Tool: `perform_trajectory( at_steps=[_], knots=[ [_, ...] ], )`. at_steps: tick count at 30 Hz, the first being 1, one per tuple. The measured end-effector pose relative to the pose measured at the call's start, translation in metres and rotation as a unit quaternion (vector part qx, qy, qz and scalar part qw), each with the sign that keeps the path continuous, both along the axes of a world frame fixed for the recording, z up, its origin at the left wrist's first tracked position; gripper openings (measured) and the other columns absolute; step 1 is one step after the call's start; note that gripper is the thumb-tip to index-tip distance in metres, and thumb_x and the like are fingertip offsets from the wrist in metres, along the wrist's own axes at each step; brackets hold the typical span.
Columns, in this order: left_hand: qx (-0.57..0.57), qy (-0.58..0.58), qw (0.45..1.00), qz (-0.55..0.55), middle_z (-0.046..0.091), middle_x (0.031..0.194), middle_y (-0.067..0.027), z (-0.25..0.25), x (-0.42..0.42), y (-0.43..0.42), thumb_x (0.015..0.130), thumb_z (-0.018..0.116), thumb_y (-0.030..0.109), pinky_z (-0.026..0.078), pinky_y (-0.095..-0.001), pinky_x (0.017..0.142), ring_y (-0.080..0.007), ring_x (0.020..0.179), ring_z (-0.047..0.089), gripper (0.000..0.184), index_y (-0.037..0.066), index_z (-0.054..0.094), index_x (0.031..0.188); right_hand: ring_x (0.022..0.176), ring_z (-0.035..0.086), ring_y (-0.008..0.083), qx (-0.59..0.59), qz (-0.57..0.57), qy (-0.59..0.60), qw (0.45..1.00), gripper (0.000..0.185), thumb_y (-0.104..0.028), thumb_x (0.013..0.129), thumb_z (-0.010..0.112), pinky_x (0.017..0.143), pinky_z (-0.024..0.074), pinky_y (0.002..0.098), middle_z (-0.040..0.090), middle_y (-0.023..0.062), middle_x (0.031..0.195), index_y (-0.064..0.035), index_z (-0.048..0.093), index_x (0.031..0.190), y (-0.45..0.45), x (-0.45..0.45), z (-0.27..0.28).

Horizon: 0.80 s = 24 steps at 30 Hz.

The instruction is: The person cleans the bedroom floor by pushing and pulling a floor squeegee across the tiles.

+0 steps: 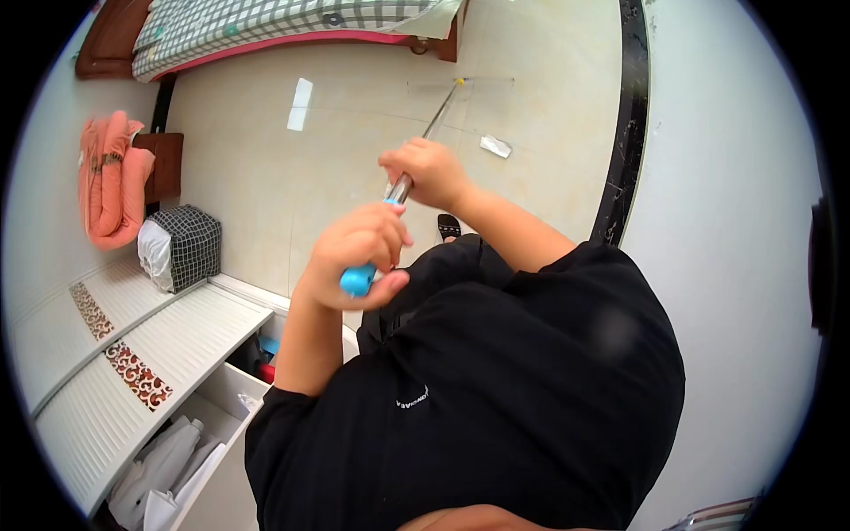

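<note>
My left hand is closed around the blue grip at the top end of a long-handled floor squeegee. Farther down, my right hand wraps the metal pole of the same tool. The pole slants away to the floor, ending in a yellow joint and a thin, wide crossbar that is faint against the tiles. A crumpled white piece, perhaps paper or tissue, lies on the floor to the right of the pole.
A bed with a checked cover stands at the far side. At left are a folded orange quilt, a checked bag and white louvred doors with an open drawer. A white wall bounds the right.
</note>
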State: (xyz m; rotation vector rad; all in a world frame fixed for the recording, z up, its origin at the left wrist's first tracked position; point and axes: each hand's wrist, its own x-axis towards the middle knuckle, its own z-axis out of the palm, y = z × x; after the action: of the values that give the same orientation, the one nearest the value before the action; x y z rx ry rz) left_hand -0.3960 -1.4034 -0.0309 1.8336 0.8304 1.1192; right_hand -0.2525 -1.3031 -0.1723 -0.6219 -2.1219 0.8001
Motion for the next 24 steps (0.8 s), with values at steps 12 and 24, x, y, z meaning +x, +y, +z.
perform_trajectory(
  at_steps=[12,24],
  knots=[
    [-0.035,0.037,0.997,0.053,0.060,0.072,-0.0056,-0.102,0.002,0.032,0.065,0.072,0.012,0.048,-0.0450,0.094,-0.0278,0.080,0.066,0.022,0.008,0.052,0.072,0.089,0.060,0.0287,-0.119,-0.055,-0.088,0.988,0.011,-0.015,0.083,0.067,0.080,0.0505,0.0413,0.067,0.0040,0.089,-0.0159,0.064,0.093,0.027,-0.005,-0.085],
    [0.028,0.071,0.994,-0.081,0.057,0.065,-0.0056,-0.070,0.021,-0.080,0.059,0.072,0.017,0.053,-0.0397,0.073,-0.0277,0.065,0.060,0.024,0.010,0.050,0.064,0.088,0.060,0.0311,-0.130,-0.091,-0.046,0.986,0.017,-0.009,0.076,0.068,0.080,0.0485,0.0410,0.064,0.0087,0.087,-0.0113,0.062,0.092,-0.126,0.029,-0.064]
  ],
)
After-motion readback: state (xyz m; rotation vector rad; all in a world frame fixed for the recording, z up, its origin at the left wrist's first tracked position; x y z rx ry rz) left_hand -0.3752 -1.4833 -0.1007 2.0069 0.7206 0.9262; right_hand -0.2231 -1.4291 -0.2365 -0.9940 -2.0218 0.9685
